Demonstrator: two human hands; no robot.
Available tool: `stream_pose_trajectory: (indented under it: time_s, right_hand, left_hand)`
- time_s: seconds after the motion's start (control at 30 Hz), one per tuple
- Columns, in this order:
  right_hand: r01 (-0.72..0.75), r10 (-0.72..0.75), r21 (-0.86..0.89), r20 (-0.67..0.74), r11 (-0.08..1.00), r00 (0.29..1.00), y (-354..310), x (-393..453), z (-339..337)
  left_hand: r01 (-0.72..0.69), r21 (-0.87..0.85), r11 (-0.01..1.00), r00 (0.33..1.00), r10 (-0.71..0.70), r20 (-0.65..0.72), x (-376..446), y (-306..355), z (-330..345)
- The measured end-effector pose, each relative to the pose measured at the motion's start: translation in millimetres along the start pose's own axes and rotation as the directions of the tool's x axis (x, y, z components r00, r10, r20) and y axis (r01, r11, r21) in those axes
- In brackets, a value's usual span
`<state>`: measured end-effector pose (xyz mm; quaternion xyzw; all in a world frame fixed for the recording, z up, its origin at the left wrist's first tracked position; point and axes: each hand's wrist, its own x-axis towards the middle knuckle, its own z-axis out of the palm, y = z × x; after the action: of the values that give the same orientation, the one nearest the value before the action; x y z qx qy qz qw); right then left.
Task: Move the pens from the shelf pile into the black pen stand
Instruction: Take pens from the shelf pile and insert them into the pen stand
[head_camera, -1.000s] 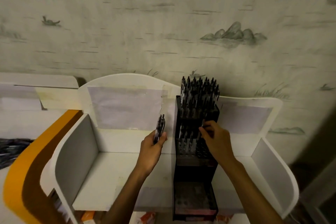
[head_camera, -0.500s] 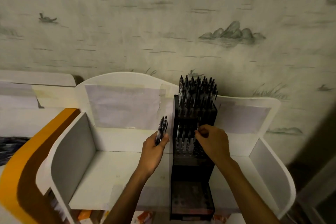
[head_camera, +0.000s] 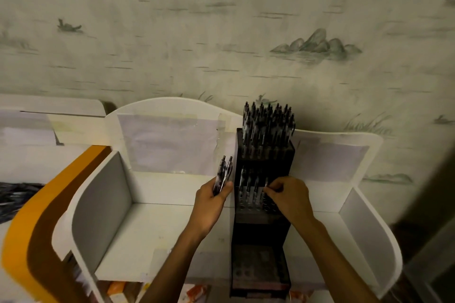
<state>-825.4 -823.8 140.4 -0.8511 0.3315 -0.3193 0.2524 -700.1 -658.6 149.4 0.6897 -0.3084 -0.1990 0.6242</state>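
Left hand grips spare pens, right hand pinches one into the black pen stand's middle tier — crowded neighbours could deflect it.

Head-worn wide camera looks forward and down, close over the white shelf.

You face wallpaper printed with rocks and birds; an orange curved panel stands at left.
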Motion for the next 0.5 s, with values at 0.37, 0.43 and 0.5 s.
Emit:
stream_pose_trajectory:
  time_s: [0.37, 0.43, 0.5]
  right_hand:
    - [0.105, -0.147, 0.359, 0.093, 0.927, 0.985, -45.4, 7.7, -15.3]
    - [0.096, -0.154, 0.391, 0.120, 0.916, 0.981, -48.9, 9.0, -13.3]
    - [0.087, -0.162, 0.436, 0.136, 0.896, 0.977, -50.6, 8.5, -10.5]
  left_hand:
    - [-0.074, 0.015, 0.997, 0.987, 0.071, 0.142, 2.7, -0.8, 9.2]
    - [-0.085, 0.027, 0.996, 0.985, 0.080, 0.151, 2.3, 0.8, 11.8]
    - [-0.085, 0.027, 0.996, 0.984, 0.080, 0.156, 1.8, 2.4, 13.9]
